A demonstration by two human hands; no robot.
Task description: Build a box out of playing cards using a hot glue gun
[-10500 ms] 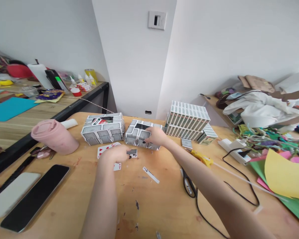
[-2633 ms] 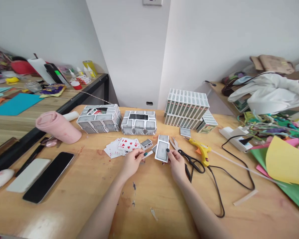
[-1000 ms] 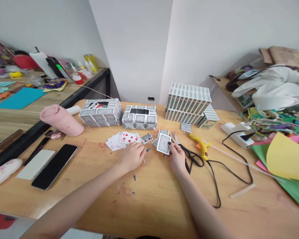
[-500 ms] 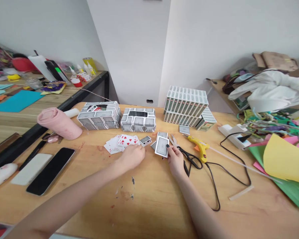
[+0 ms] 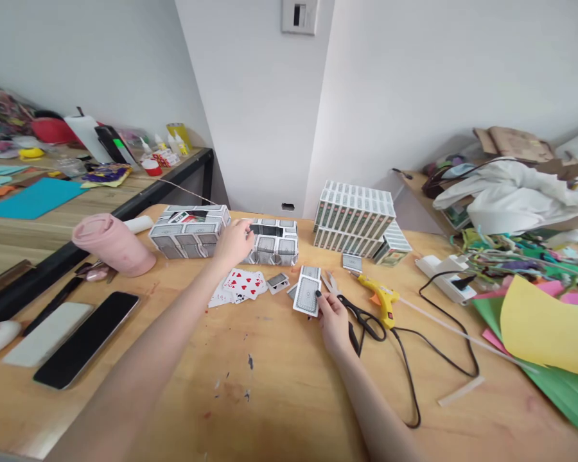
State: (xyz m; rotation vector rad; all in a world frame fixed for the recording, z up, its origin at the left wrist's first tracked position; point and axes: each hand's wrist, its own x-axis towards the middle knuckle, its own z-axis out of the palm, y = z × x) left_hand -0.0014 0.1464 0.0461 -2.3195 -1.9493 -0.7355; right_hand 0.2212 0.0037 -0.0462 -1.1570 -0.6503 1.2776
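My left hand [image 5: 234, 245] is at the left end of a smaller box covered in grey-backed playing cards [image 5: 272, 250], its fingers curled over that end and hiding it. A dark rectangular opening shows in the box's top. A larger card-covered box [image 5: 190, 234] stands just left of it. My right hand [image 5: 334, 321] is closed on a face-down playing card [image 5: 307, 296], pinched at its right edge by thumb and fingers. Another face-down card lies partly behind it. Face-up cards [image 5: 245, 283] are spread between my arms, beside a small open card pack [image 5: 277, 283].
Black-handled scissors [image 5: 363, 319] and a yellow glue gun [image 5: 383, 298] with its cord lie right of my right hand. Card packs [image 5: 354, 212] are stacked behind. A power strip [image 5: 446, 276] and coloured paper [image 5: 551, 327] lie right; a pink tumbler [image 5: 113, 244] and phone [image 5: 87, 340] left.
My left hand has moved from beside the face-up cards, up and away to the smaller card-covered box. My right hand still holds the card. The camera view has tilted up slightly.
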